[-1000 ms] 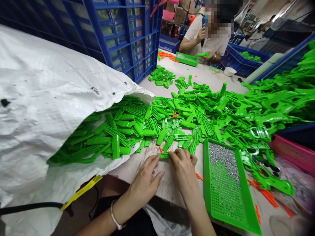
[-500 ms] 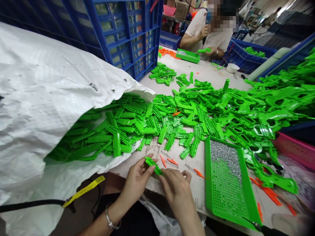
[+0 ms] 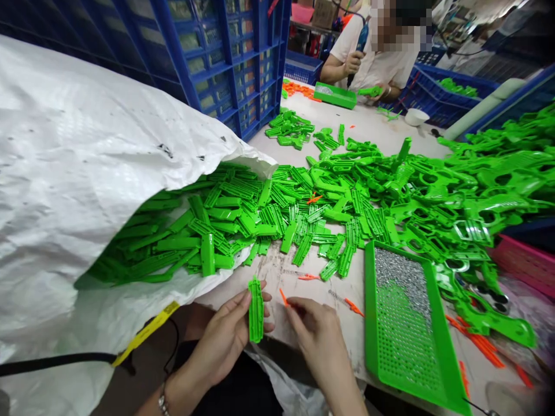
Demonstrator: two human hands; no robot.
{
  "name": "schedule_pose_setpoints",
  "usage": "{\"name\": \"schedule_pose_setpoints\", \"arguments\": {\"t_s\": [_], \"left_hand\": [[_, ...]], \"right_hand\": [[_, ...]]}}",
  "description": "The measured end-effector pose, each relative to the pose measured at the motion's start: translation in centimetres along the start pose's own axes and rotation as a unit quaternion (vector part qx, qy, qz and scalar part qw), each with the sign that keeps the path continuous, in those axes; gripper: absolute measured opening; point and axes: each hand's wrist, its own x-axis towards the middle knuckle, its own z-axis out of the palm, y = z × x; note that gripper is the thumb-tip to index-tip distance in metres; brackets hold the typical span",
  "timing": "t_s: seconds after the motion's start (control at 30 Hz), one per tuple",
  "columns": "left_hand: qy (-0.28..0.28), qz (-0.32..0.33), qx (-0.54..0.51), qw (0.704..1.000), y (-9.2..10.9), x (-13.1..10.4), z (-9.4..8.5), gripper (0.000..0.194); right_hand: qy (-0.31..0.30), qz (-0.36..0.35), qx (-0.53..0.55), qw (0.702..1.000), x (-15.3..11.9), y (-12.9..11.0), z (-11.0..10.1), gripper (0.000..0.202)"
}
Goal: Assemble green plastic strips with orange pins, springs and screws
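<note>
My left hand grips a long green plastic half-shell, held upright with its ribbed inner side towards me. To its right, my right hand pinches a small orange plastic piece between thumb and forefinger; most of that piece is covered by the fingers. Just beyond my hands, a metal spring and an orange piece lie on the white table. Another spring with an orange piece lies right of my right hand.
A green tray of small metal screws stands at right. Green shells spill from a white sack. Green toy-gun halves are heaped at right. A blue crate rises at back left. Across the table a person holds a power screwdriver.
My left hand has turned the green shell upright. My right hand has left the shell and picked up an orange piece from the table. The person opposite has lowered the screwdriver towards their tray.
</note>
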Motion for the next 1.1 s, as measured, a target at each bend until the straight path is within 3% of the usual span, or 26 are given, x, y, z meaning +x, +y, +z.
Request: {"name": "schedule_pose_setpoints", "arguments": {"t_s": [0.07,0.13,0.33,0.43,0.53,0.63,0.73,0.8,0.9,0.97,1.1], "left_hand": [[0.001,-0.012,-0.015,1.0,0.0,-0.1,0.1,0.016],[-0.002,-0.019,-0.021,1.0,-0.1,-0.1,0.2,0.015],[-0.014,-0.042,-0.018,0.999,-0.6,0.2,-0.4,0.016],[-0.052,-0.048,-0.016,0.997,-0.8,0.3,-0.9,0.019],[-0.066,-0.056,-0.015,0.996,-1.0,0.4,-0.9,0.02],[-0.076,-0.056,-0.013,0.995,-1.2,0.3,-0.8,0.02],[-0.112,-0.051,-0.001,0.992,-1.5,0.3,-0.7,0.022],[-0.132,-0.05,0.002,0.99,-1.7,0.2,-0.6,0.022],[-0.135,-0.054,-0.017,0.989,-1.8,0.3,-0.5,0.022],[-0.127,-0.065,-0.033,0.989,-1.8,0.3,-0.5,0.021],[-0.115,-0.085,-0.052,0.988,-1.7,0.5,-0.7,0.018]], "right_hand": [[-0.032,0.044,0.105,0.993,0.0,0.3,-0.6,0.019],[-0.038,0.054,0.119,0.991,0.4,0.8,-0.9,0.023],[0.05,0.029,-0.009,0.998,0.7,1.7,0.1,0.026],[0.102,-0.03,-0.134,0.985,0.0,1.4,1.0,0.024],[0.108,-0.071,-0.217,0.968,-0.2,1.2,1.5,0.023],[0.098,-0.066,-0.142,0.983,-0.2,0.9,1.4,0.023],[0.028,-0.045,0.032,0.998,-0.4,0.1,0.8,0.018],[0.001,-0.037,0.091,0.995,-0.7,-0.4,0.4,0.018],[0.033,-0.033,0.121,0.992,-1.0,-0.3,-0.1,0.016],[0.079,-0.043,0.097,0.991,-1.0,0.3,-0.5,0.015],[0.142,-0.085,-0.079,0.983,-0.9,2.0,-1.0,0.016]]}}
